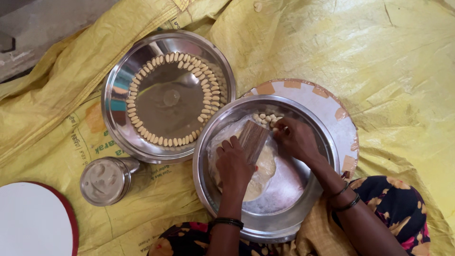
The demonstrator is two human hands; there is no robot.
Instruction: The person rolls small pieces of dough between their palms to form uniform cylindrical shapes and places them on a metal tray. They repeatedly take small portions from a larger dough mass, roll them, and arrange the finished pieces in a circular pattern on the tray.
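A steel cup (105, 180) stands left of a steel tray (124, 71) ringed with small dough pieces (138, 124). In the steel bowl (313, 137) beside it, the left hand (233, 166) closes its grip on a wooden block (252, 140) held over the dough (263, 167). The right hand (296, 138) pinches a dough bit (277, 126) at the bowl's far side.

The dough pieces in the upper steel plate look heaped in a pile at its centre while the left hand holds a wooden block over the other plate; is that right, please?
Not quite. In the head view the dough pieces lie in a ring along the edge of the upper plate, whose centre is bare. The rest holds: the left hand holds the wooden block over the other plate.
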